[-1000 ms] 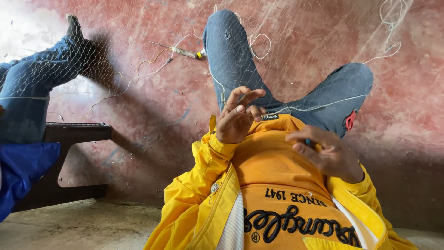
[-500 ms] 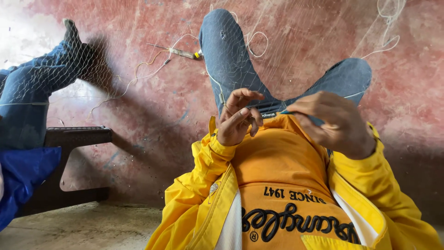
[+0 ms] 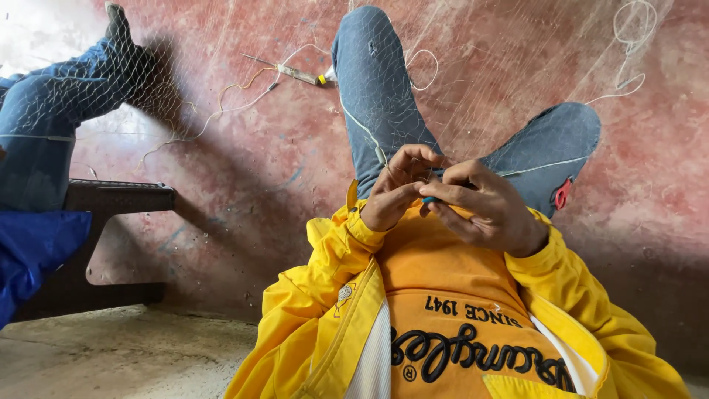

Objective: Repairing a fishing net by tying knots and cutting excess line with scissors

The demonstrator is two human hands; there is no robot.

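Left hand: the left hand (image 3: pixel 395 188) is curled in front of the chest, fingers bent inward, fingertips pinching a fine strand of the fishing net (image 3: pixel 473 81).
Right hand: the right hand (image 3: pixel 487 207) lies just beside the left, touching it, fingers closed around a small dark blue-green tool (image 3: pixel 430 199), of which only the tip shows at the fingertips.
Net: thin, pale mesh, draped over both knees and spread across the floor ahead; it runs up to the two hands.
Cord: a white cord (image 3: pixel 369 137) lies along the left jeans leg (image 3: pixel 377 96) toward the hands.
Clothing: yellow jacket sleeves (image 3: pixel 325 295) frame an orange shirt (image 3: pixel 443 281).
Floor: a red worn floor (image 3: pixel 258 185); a netting needle (image 3: pixel 299 74) with a yellow end lies well apart from the hands.
Left edge: another person's jeans leg (image 3: pixel 52 103) under mesh, above a dark bench (image 3: pixel 118 198).
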